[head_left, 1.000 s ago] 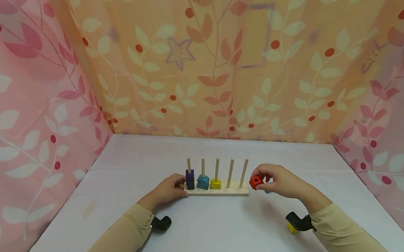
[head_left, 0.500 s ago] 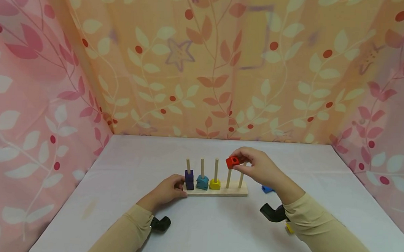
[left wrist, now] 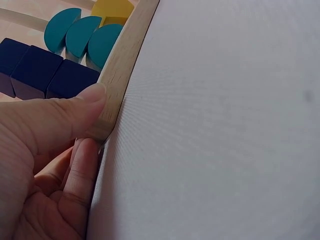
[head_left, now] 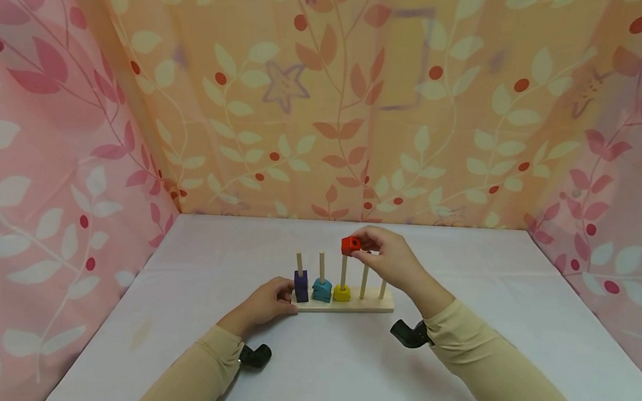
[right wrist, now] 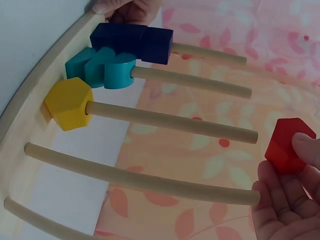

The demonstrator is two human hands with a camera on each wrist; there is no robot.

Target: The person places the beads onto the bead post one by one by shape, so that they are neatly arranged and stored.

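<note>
A wooden peg board (head_left: 372,306) stands on the table with its pegs upright. My left hand (head_left: 265,300) grips its left end, the thumb (left wrist: 92,100) pressing on the wood. Dark blue blocks (right wrist: 131,41) are stacked on the leftmost peg, teal half-round blocks (left wrist: 82,37) on the second. One yellow hexagonal block (right wrist: 70,104) sits at the foot of the third peg (right wrist: 172,121). My right hand (head_left: 391,259) pinches a red faceted block (right wrist: 287,145) with a hole through it. This block is close to the third peg's tip, a small gap apart in the right wrist view.
The fourth peg (right wrist: 142,175) and the rightmost peg (right wrist: 45,222) carry no blocks. White cloth covers the table (head_left: 323,370). Flowered curtains (head_left: 326,104) rise behind and at both sides. A black wrist camera (head_left: 409,333) hangs beneath the right forearm.
My right hand has carried the red block left, from beside the board past the fourth peg to the third peg's top. Its arm now hides the loose blue and yellow blocks. The left hand stays put.
</note>
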